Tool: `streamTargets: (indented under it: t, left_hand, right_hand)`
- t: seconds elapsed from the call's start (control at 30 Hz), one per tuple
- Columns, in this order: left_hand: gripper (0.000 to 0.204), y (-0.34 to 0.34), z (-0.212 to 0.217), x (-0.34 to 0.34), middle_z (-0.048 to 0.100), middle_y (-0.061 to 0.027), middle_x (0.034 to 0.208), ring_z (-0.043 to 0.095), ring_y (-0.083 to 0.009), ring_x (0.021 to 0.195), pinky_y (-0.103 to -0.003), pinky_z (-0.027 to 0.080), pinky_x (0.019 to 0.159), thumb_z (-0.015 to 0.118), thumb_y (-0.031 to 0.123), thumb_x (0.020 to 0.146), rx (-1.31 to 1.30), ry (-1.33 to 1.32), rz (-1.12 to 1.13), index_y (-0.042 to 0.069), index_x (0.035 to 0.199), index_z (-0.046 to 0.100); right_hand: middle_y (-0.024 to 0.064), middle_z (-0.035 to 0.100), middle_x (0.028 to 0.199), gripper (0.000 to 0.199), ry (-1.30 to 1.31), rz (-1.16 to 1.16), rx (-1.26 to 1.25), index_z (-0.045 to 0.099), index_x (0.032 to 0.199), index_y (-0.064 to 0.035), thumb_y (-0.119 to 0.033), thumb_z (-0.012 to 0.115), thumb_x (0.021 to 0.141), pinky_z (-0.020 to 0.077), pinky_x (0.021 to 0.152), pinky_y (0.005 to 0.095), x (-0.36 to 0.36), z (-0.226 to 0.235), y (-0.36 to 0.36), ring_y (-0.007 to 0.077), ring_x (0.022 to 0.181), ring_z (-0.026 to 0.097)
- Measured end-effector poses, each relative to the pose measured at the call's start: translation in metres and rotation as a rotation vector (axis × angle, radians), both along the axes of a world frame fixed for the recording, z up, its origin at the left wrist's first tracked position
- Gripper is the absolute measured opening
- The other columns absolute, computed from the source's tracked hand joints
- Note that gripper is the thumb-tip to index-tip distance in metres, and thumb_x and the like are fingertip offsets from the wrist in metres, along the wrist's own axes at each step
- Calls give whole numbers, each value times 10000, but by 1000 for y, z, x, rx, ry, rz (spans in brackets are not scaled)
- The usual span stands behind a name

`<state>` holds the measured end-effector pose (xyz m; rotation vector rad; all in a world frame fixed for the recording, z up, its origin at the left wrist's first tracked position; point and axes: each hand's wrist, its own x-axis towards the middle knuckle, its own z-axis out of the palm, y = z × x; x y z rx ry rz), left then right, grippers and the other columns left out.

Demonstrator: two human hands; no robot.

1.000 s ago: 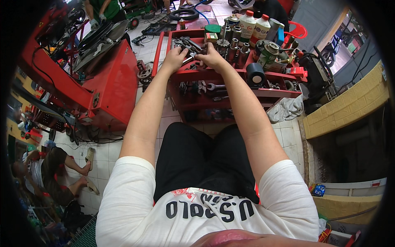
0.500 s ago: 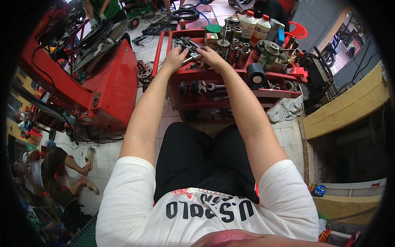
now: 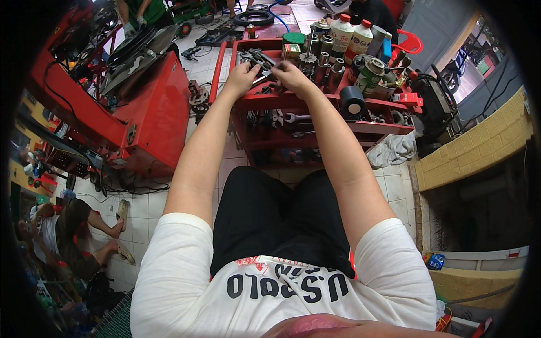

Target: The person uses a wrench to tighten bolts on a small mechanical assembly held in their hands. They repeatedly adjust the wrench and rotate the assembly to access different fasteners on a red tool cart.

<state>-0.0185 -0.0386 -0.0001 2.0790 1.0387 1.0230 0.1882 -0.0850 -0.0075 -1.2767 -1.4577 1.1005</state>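
Both my hands are over the left part of the top tray of a red tool cart (image 3: 270,101), among loose metal tools (image 3: 258,57). My left hand (image 3: 242,79) is closed at the tray's near left, its thumb beside the metal pieces; what its fingers hold is hidden. A little to its right, my right hand (image 3: 293,79) is closed too, fingers curled inward and the fingertips slightly blurred. Whatever it grips is too small to name. Upright metal sockets (image 3: 322,67) stand just right of that hand, with a toothed metal gear (image 3: 307,58) beside them.
White bottles with red caps (image 3: 340,36), a spray can (image 3: 372,76) and a dark roll (image 3: 352,103) crowd the cart's right side. On the lower shelf lies a wrench (image 3: 296,118). A red machine (image 3: 152,112) stands at left, where a co-worker's gloved hands (image 3: 135,27) show.
My right hand has shifted slightly, its fingers drawn in and more curled over the tools. My left hand has stayed almost in place.
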Motion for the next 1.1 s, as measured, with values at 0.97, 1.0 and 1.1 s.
streamTargets:
  t: [0.97, 1.0, 1.1]
  left_hand:
    - [436, 5, -1, 0, 678, -208, 820, 647, -307, 763, -404, 478, 719, 568, 386, 991, 14, 61, -10, -36, 913, 649]
    - [433, 7, -2, 1, 679, -205, 818, 647, -304, 763, -404, 477, 717, 569, 383, 992, 20, 54, -16, -35, 913, 650]
    - [422, 10, -8, -2, 682, -195, 814, 646, -294, 759, -401, 475, 711, 569, 372, 994, 31, 22, -18, -33, 911, 650]
  right_hand:
    - [87, 666, 949, 423, 114, -4, -87, 523, 1270, 3, -305, 609, 993, 522, 542, 303, -1, 7, -4, 139, 625, 640]
    - [92, 673, 955, 469, 121, 8, -85, 501, 1301, 4, -321, 619, 984, 510, 520, 298, 0, 4, 0, 142, 608, 640]
    - [75, 681, 950, 490, 42, -46, -3, 514, 1307, 11, -344, 613, 984, 500, 516, 298, -6, 0, -4, 143, 608, 640]
